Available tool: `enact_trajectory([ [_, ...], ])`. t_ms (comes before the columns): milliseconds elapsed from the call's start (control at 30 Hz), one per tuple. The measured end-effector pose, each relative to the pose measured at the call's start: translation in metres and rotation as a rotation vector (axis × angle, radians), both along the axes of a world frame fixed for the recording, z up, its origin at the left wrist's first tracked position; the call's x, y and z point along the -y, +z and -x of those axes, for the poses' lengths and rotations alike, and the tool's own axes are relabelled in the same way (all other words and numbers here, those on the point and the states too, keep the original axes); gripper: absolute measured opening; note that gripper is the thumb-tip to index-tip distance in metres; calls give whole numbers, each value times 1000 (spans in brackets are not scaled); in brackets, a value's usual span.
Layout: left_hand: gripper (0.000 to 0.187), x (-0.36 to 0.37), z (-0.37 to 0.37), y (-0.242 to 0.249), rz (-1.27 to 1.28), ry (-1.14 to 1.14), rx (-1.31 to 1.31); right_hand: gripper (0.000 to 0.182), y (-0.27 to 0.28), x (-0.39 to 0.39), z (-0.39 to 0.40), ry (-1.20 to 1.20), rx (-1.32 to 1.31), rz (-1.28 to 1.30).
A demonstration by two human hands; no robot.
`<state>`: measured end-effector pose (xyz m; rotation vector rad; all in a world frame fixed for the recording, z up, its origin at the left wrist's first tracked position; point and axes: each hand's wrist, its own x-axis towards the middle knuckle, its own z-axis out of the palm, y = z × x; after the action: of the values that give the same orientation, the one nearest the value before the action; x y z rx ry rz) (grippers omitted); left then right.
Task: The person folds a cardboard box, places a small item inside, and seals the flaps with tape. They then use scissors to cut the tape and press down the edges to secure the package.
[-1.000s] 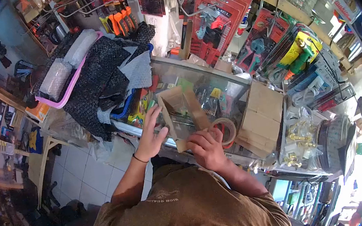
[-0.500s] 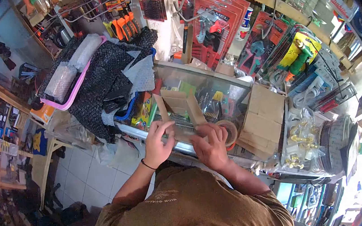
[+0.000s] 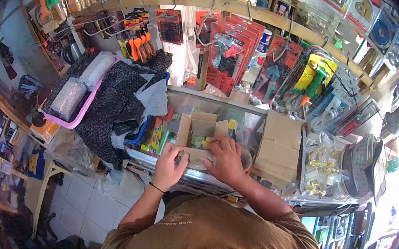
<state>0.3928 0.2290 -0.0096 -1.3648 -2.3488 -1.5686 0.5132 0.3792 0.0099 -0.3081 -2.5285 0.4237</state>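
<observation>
A small brown cardboard box (image 3: 204, 125) stands on the glass counter with its flaps up, its top open. At the near left corner, my left hand (image 3: 168, 168) grips the box, thumb along the near flap. On the near right side, my right hand (image 3: 224, 159) holds the box, fingers over its edge and thumb against the near flap. Just right of that hand, a tape roll (image 3: 247, 159) is partly hidden. What lies under the box's open top is hard to make out.
Folded cardboard (image 3: 279, 143) lies on the counter's right. Black bubble wrap (image 3: 106, 98) and a pink tray (image 3: 77, 120) pile up at the left. Packaged tools (image 3: 230, 53) hang at the back. Bagged brass fittings (image 3: 322, 161) sit at far right.
The box's near flap now lies between my hands, and its side flaps stand differently. My left fingers have closed from a spread pose onto the box. The whole view has shifted slightly.
</observation>
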Motion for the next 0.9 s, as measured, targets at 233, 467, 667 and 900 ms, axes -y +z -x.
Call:
enact_trajectory([
  [233,19,-10,-4,-8,-22,169,-59,34,2,-4,6,22,30,8],
  [467,15,-15,-6,-8,-103,158,42,33,24,-24,21,97,1,88],
  [667,10,-21,-4,-14,-182,97,18,26,22,-51,54,170,-79,0],
  [900,9,-18,0,-7,-168,54,88,24,23,-56,60,273,277,-7],
])
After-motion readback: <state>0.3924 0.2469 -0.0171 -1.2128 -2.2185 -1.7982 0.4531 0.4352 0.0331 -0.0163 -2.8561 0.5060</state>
